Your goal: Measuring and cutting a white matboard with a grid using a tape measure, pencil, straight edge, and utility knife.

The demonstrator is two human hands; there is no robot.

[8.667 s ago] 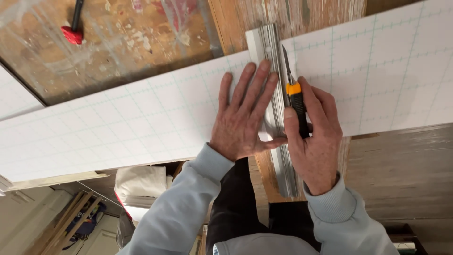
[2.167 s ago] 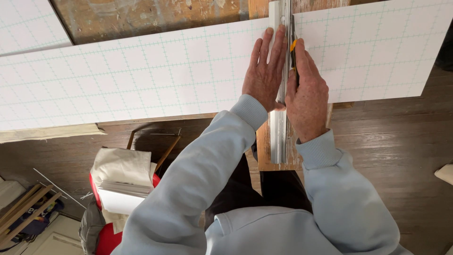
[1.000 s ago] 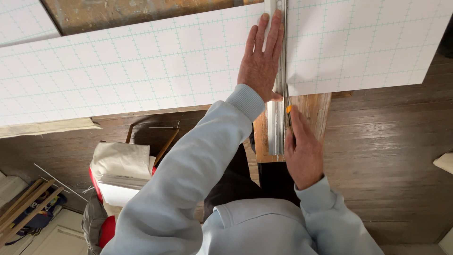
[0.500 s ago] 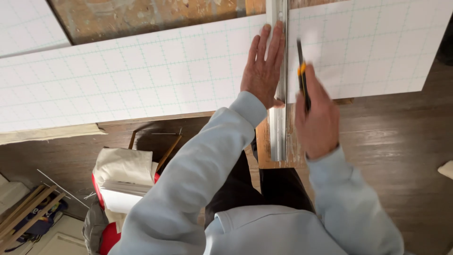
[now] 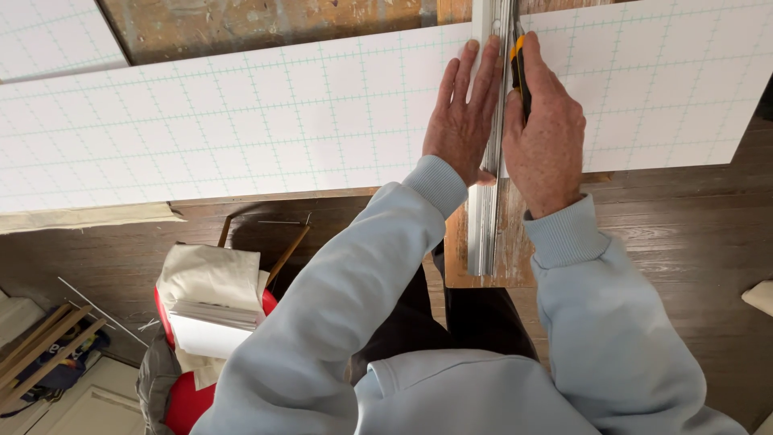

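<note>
Right hand, knife farther up

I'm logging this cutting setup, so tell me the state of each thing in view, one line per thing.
White gridded board: lying flat across the workbench, overhanging its front edge.
Metal straightedge: laid across the board, pinned down.
Left hand: flat, fingers extended, pressing the straightedge.
Right hand: closed around the utility knife.
Utility knife: gripped, held against the straightedge's right side; blade hidden.
Red bucket: on the floor, stuffed with paper and cloth.

Worn wooden bench, gridded white board on it
</note>
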